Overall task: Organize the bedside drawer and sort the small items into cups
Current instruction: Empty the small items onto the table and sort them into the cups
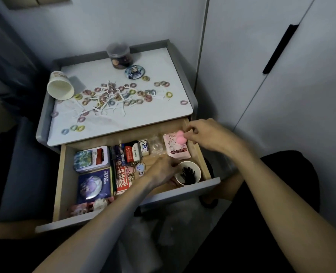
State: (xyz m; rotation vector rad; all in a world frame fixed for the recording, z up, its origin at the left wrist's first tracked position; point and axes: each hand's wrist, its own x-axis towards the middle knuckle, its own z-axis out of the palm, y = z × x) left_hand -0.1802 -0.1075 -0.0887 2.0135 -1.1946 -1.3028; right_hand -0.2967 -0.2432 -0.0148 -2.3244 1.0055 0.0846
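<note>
Pinching puff point(180, 137), right fingers point(189, 128); left hand point(163, 170) gripping cup point(183, 183)

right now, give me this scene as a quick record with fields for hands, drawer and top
left hand: holds the cup of dark bits at the drawer's front right
right hand: pinches a pink piece over a pink packet
drawer: open, tin at the back left
top: tipped cup on its side, rings scattered, jar at the back
</note>
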